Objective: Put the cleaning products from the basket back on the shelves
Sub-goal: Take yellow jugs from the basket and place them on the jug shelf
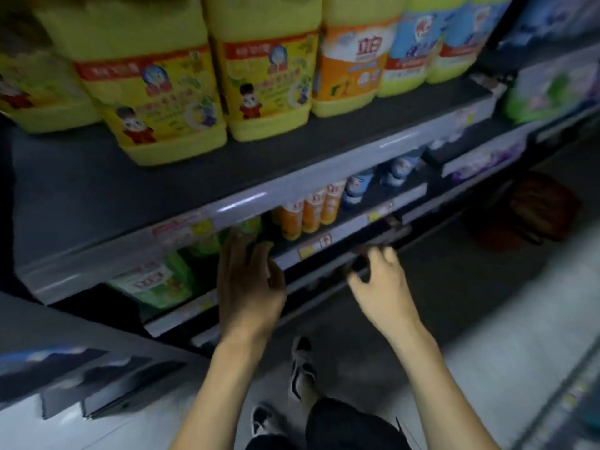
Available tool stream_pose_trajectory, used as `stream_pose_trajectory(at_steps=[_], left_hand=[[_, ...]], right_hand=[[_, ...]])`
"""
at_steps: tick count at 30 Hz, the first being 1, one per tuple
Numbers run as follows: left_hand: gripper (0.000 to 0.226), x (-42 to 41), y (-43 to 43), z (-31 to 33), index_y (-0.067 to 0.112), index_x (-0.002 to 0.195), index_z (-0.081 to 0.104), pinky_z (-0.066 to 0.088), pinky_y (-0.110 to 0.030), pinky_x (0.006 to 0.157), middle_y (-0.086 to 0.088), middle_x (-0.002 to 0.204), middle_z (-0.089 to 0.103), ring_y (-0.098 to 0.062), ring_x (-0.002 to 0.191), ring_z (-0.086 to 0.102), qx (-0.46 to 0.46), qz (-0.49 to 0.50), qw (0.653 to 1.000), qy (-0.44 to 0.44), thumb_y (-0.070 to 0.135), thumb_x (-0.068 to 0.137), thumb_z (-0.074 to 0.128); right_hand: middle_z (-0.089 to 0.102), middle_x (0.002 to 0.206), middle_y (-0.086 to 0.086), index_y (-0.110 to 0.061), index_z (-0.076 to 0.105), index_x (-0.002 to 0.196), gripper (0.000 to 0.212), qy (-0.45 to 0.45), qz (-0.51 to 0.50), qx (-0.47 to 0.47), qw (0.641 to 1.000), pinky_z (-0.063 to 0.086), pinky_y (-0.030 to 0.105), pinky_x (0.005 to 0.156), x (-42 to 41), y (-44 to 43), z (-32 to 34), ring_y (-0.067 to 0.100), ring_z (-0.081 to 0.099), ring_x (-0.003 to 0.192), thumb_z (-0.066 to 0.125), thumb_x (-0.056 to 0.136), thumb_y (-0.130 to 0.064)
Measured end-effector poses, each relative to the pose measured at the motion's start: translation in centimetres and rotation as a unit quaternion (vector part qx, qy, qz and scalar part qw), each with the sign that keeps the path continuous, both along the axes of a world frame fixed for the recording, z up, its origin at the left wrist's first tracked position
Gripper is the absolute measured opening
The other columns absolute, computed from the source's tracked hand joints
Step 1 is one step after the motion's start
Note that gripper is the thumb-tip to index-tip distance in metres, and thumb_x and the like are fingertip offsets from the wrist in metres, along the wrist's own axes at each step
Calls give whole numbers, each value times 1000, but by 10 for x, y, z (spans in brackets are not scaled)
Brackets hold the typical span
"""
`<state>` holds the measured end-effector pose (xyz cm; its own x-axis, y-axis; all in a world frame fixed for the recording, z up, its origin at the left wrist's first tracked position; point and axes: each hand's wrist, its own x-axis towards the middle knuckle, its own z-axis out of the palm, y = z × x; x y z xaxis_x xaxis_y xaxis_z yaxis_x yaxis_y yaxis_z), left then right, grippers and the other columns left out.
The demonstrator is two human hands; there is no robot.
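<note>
My left hand [250, 280] reaches under the edge of the upper shelf [292, 183], and its straight fingers lie against a green bottle [250, 226] on the lower shelf [344, 227]. The bottle is mostly hidden by the shelf edge and my fingers. My right hand [380, 280] hovers in front of the lower shelf's price rail with its fingers loosely curled, holding nothing. A red-orange basket [539, 206] stands on the floor at the far right, blurred and dark.
Large yellow jugs [162, 92] and an orange-labelled jug [350, 69] line the upper shelf. Orange bottles [308, 212], blue bottles [357, 186] and green refill packs [156, 280] sit on the lower shelf. My shoes [302, 368] stand on the grey floor below.
</note>
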<state>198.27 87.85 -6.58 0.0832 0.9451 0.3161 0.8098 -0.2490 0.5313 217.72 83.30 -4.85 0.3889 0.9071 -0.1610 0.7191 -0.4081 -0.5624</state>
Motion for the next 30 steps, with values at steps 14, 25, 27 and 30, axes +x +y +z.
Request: stream_pose_trajectory(at_steps=[14,25,27,30], left_hand=[[17,163,-36,4,17,98,57,45,-35,61,-4,96,63,-31,86,66,-126,-248,935,218,27,99,43],[25,458,-88,16,16,79,51,48,-36,53,-1,77,56,-28,67,62,-4,-439,865,243,32,98,53],[16,488,-93,19,15,85,52,52,-41,55,-1,82,55,-30,68,61,-6,-458,855,242,25,97,50],[6,524,-93,17,20,101,52,50,-39,58,2,92,55,-29,74,61,-29,-476,843,247,21,95,50]], right_hand=[[67,87,-5,-26,51,87,20,52,-149,-29,987,47,34,61,148,-93,-8,17,62,71,39,102,-32],[69,87,5,-12,56,85,27,68,-334,27,940,53,42,76,393,-202,-17,28,63,84,43,103,-27],[66,89,3,-13,58,89,20,68,-352,29,933,52,39,76,420,-218,-18,25,61,85,44,102,-19],[66,100,-2,-21,61,99,15,87,-383,27,919,52,32,81,453,-238,-29,18,62,93,48,99,-14]])
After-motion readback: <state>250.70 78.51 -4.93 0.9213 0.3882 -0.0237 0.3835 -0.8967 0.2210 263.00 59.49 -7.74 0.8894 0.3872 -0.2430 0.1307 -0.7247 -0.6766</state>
